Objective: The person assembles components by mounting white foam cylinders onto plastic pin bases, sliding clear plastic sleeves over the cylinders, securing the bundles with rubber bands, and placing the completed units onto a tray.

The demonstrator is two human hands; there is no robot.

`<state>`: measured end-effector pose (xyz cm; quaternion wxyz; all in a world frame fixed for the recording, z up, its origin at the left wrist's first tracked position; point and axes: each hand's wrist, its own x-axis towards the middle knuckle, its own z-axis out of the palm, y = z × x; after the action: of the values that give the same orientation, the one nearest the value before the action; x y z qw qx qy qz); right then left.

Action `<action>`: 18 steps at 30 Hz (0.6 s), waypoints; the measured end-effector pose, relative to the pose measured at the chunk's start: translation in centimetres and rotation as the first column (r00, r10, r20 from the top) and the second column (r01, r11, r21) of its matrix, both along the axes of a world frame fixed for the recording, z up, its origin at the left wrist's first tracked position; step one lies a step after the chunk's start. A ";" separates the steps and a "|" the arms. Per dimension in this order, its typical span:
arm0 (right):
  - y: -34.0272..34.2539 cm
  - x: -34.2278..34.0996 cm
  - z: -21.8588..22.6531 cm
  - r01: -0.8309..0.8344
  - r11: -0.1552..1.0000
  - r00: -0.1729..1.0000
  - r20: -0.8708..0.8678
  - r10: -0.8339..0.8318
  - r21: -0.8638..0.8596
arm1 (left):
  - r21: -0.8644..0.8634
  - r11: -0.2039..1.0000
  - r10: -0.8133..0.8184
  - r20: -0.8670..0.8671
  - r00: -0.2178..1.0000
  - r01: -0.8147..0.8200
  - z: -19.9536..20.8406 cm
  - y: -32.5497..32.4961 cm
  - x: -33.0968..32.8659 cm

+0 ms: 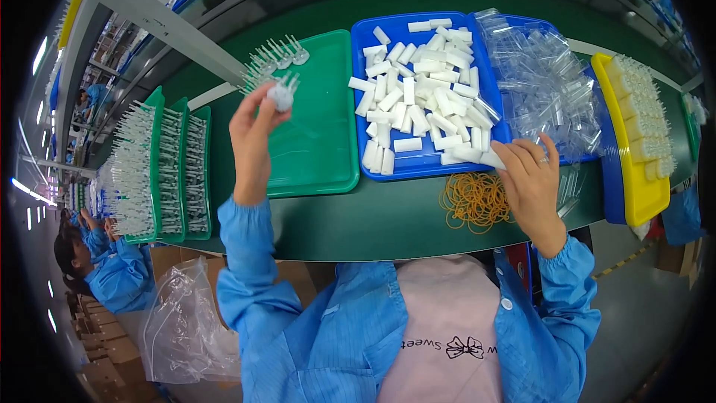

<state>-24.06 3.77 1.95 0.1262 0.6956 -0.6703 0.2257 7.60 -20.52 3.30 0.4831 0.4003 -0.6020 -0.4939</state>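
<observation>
A clear-white, round-bodied piece (281,97) with thin pins is pinched between thumb and fingers of the left hand (252,130), which is raised over the near left side of a green tray (313,138). A white cylinder (489,158) is gripped at the fingertips of the right hand (531,183), by the near right corner of a blue tray (403,174). Just beyond the left hand, similar pinned pieces (282,56) are stood in rows at the tray's far left corner. Beside the right hand, to its left, yellow-brown rubber bands (475,201) are piled on the green table (403,216). Ahead and left of that hand, white cylinders (421,78) are heaped in the blue tray; straight beyond it, clear tubes (544,78) are jumbled. Farther right, whitish pieces (638,108) are lined up in a yellow tray (650,205). Well left of the left hand, green racks (158,168) are filled with pinned pieces; beyond them, a co-worker in blue (119,276) is seen.
</observation>
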 end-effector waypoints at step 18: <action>0.0 4.4 -2.4 -0.205 0.979 0.654 0.740 0.154 -0.023 | 0.333 0.835 -0.310 -0.374 0.874 0.438 -3.7 18.4 -2.2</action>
<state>-19.65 3.82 -0.44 -0.2000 0.6113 -0.5986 0.4775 5.40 -2.13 -0.38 0.3684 0.2840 -0.4709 -0.7496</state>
